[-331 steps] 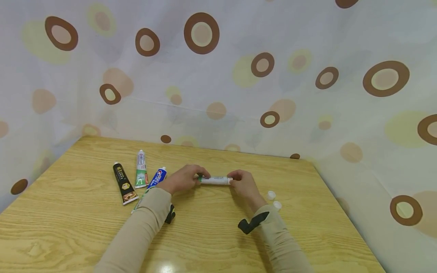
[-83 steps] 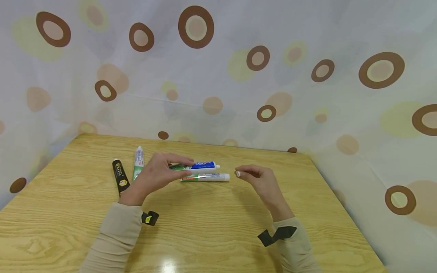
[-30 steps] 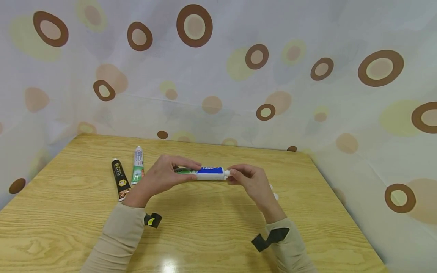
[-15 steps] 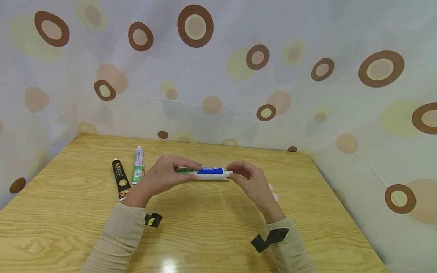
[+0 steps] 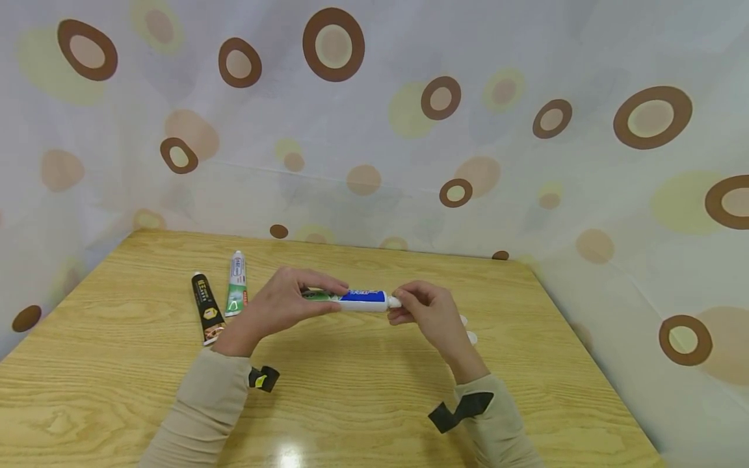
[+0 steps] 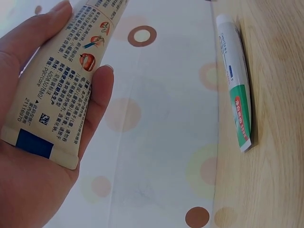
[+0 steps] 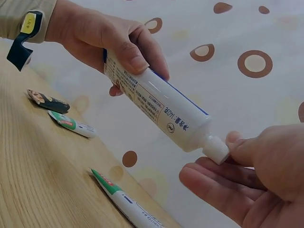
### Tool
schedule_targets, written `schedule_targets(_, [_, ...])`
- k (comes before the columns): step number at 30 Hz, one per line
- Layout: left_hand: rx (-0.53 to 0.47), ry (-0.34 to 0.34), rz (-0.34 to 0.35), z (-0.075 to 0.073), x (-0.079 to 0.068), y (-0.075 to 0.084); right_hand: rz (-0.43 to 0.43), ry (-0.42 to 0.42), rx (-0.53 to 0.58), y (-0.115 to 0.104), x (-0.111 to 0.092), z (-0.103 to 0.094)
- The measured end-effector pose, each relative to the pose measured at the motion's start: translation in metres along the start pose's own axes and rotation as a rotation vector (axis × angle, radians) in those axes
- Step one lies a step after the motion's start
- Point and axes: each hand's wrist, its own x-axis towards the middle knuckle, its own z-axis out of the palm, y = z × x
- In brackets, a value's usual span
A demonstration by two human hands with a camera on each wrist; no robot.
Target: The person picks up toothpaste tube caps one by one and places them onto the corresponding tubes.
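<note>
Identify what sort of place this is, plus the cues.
Likely an indoor tabletop recording setup; the room beyond isn't visible. Cues: wood-grain table, circle-patterned backdrop behind it, and black wrist strap on the person handling a toothpaste tube.

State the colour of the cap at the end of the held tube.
The cap is white, seen best in the right wrist view.
</note>
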Motion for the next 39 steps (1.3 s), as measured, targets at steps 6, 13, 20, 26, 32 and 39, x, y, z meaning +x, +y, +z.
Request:
schedule_targets(6, [-0.009,0.005,-0.008,-0.0002,0.0002,-0.0014,-0.033,-0.01,-0.107,0.0,0.0006,0.0])
schedule_targets(13, [0.007,0.018,-0.036,-0.0017,0.0006,-0.003,-0.081,-0.003,-0.191,-0.0058,-0.0023,-0.0002])
schedule_targets(20, [0.008,0.012,-0.052,-0.0016,0.0005,-0.002,-0.049,-0.01,-0.102,-0.0055,-0.0021,-0.0003])
schedule_targets(26, [-0.021,-0.03,-0.034,-0.0023,0.0003,-0.0033,-0.038,-0.013,-0.044,-0.0042,-0.0017,-0.0007])
schedule_targets(32, [-0.074,-0.093,0.03,-0.0036,-0.0008,-0.0065,0.016,0.019,-0.018,-0.0022,-0.0006,-0.002])
schedule_targets(39, [-0.118,-0.071,0.033,-0.0044,-0.0026,-0.0055,0.009,0.016,-0.044,-0.0002,0.001,-0.0037])
